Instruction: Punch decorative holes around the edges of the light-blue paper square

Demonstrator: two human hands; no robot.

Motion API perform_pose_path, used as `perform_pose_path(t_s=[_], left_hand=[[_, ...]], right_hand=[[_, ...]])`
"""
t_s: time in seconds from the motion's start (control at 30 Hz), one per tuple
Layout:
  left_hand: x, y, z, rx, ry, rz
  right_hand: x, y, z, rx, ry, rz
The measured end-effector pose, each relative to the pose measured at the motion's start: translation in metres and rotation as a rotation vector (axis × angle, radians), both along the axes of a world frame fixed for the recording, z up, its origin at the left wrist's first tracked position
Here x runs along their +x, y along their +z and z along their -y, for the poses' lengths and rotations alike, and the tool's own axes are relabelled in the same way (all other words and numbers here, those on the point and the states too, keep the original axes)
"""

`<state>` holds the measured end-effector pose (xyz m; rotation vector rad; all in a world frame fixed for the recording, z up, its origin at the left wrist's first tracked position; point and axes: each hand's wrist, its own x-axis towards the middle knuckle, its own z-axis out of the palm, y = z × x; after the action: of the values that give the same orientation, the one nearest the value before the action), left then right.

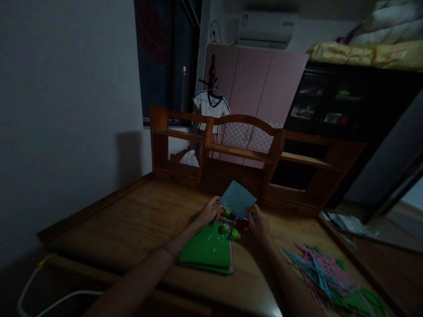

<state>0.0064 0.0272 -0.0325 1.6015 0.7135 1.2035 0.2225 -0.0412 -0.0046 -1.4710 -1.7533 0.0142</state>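
Note:
A light blue sheet [238, 198] is raised, tilted, above the table between my hands. My left hand [209, 211] pinches its left corner. On the other side my right hand [258, 222] grips its lower right corner, fingers closed. Small dark and coloured bits run along the sheet's lower edge, too dim to name. Just below lie small green pieces, one with an eye-like white spot [224, 228], and another green piece [235, 234]. They rest by the upper edge of a stack of green sheets [208, 248] with small pale marks and a pink layer underneath.
Pink, blue and green cut strips and scraps [325, 273] are heaped on the right of the wooden table [132, 220]. A wooden shelf unit [244, 154] stands along the far edge. A white cable [29, 281] hangs at the lower left, near a wall.

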Motion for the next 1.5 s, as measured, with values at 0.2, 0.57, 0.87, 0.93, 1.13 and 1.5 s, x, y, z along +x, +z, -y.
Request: perform_pose_path(t_s=[0.2, 0.57, 0.87, 0.93, 1.13, 1.5], left_hand=[[-0.0016, 0.0057, 0.0053, 0.011, 0.005, -0.014], [-0.0023, 0.0015, 0.0024, -0.015, 0.013, -0.031], [-0.003, 0.0005, 0.0005, 0.005, 0.017, -0.024], [-0.0033, 0.0013, 0.001, 0.012, 0.031, -0.036], [-0.004, 0.0063, 0.0051, 0.002, 0.046, -0.054], [-0.0047, 0.0049, 0.0043, 0.001, 0.091, -0.113]], right_hand=[[-0.0007, -0.0008, 0.0003, -0.01, -0.021, -0.002], [-0.0036, 0.0017, 0.0009, -0.002, -0.018, -0.007], [-0.0071, 0.0062, 0.0049, 0.005, -0.03, -0.001], [-0.0075, 0.0069, 0.0054, 0.008, -0.033, -0.003], [-0.0043, 0.002, 0.001, 0.005, -0.018, -0.004], [-0.0071, 0.004, 0.0025, -0.004, 0.003, -0.029]])
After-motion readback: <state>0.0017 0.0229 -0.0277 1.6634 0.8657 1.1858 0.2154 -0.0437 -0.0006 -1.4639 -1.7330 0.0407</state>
